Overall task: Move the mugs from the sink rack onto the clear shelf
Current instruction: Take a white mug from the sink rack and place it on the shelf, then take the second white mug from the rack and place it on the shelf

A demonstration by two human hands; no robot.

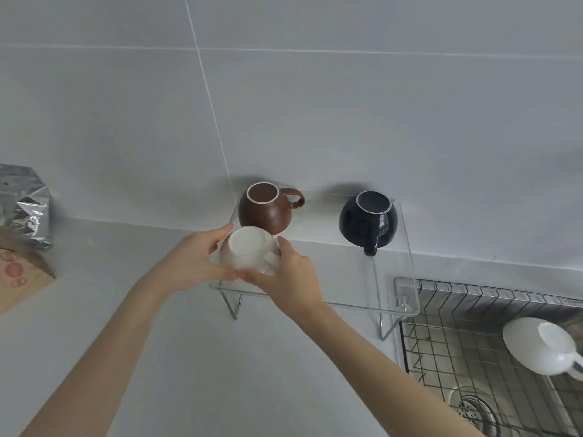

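An upside-down white mug (247, 250) sits at the front left of the clear shelf (394, 279), held between both hands. My left hand (195, 263) grips its left side and my right hand (290, 275) covers its right side and handle. Right behind it a brown mug (263, 211) stands upside down, handle to the right. A dark navy mug (367, 219) rests upside down at the shelf's back right, handle toward me. Another white mug (539, 345) lies upside down on the wire sink rack (448, 335) at the far right.
A silver foil bag (25, 205) and a brown paper package (19, 279) stand on the grey counter at the left edge. The sink drain (473, 411) shows under the rack. A grey tiled wall rises right behind the shelf.
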